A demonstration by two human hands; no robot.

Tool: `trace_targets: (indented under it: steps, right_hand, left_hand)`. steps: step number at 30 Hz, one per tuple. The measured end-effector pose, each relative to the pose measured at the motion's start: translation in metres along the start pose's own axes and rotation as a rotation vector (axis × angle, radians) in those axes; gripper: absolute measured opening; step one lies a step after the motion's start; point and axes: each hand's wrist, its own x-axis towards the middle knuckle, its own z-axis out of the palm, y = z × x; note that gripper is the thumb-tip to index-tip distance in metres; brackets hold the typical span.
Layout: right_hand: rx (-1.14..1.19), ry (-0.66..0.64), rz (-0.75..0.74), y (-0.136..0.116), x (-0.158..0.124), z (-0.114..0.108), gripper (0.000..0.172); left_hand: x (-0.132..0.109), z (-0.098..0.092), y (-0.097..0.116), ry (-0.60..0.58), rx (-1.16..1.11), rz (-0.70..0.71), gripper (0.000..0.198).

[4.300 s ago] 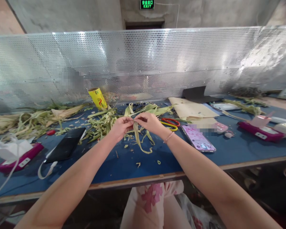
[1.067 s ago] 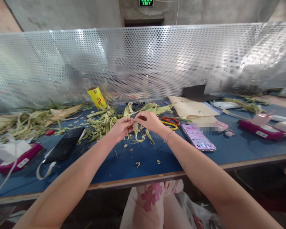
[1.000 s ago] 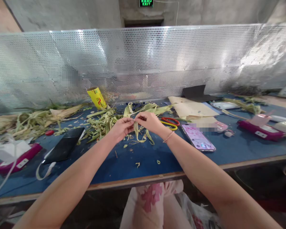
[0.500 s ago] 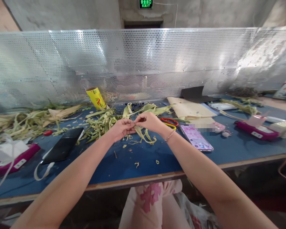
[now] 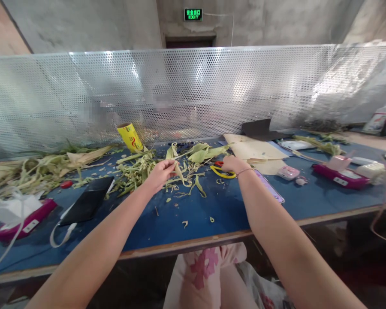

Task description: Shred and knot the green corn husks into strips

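While the left hand (image 5: 161, 171) hangs low over the blue table (image 5: 212, 206), to the right of and nearer than the yellow tube (image 5: 130, 137), its thumb and fingertips are pinched shut on the upper end of a pale green leaf strip (image 5: 180, 174). The rest of the strip trails down onto the table top. The right hand (image 5: 233, 164) lies farther right of the tube, well apart from the left hand, knuckles up, on a pair of scissors (image 5: 223, 174). Its fingers are bent down over the red and yellow handles, but whether they have closed around them cannot be told. A heap of torn leaves (image 5: 135, 169) spreads from the foot of the tube toward the left hand. A black phone (image 5: 86, 201) lies nearer than the tube and to its left. A pink phone (image 5: 270, 189) lies far right of the tube, partly under the right wrist, with sheets of brown paper (image 5: 251, 150) beyond it. A mesh screen (image 5: 193, 90) stands right behind the tube.
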Motion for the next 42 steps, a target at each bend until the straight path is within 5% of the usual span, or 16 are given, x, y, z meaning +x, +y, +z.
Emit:
trace_targets:
  steps: [8, 16, 29, 36, 42]
  right_hand:
    - [-0.036, -0.039, -0.003, 0.000, 0.007, 0.008, 0.061]
    - [0.012, -0.146, -0.135, 0.006, 0.010, 0.005, 0.033]
    - [0.003, 0.097, -0.126, 0.013, -0.003, -0.012, 0.032]
    - [0.414, 0.399, 0.115, 0.010, -0.008, -0.023, 0.038]
    - [0.638, 0.324, 0.101, -0.001, -0.008, -0.025, 0.029]
  left_hand:
    - [0.005, -0.008, -0.003, 0.161, -0.071, -0.026, 0.008]
    - [0.006, -0.011, 0.003, 0.218, -0.240, 0.105, 0.012]
    - [0.013, -0.028, 0.006, 0.344, -0.512, 0.129, 0.015]
    - [0.015, -0.032, 0.008, 0.432, -0.564, 0.109, 0.013]
    - [0.015, -0.029, 0.010, 0.439, -0.588, 0.089, 0.016]
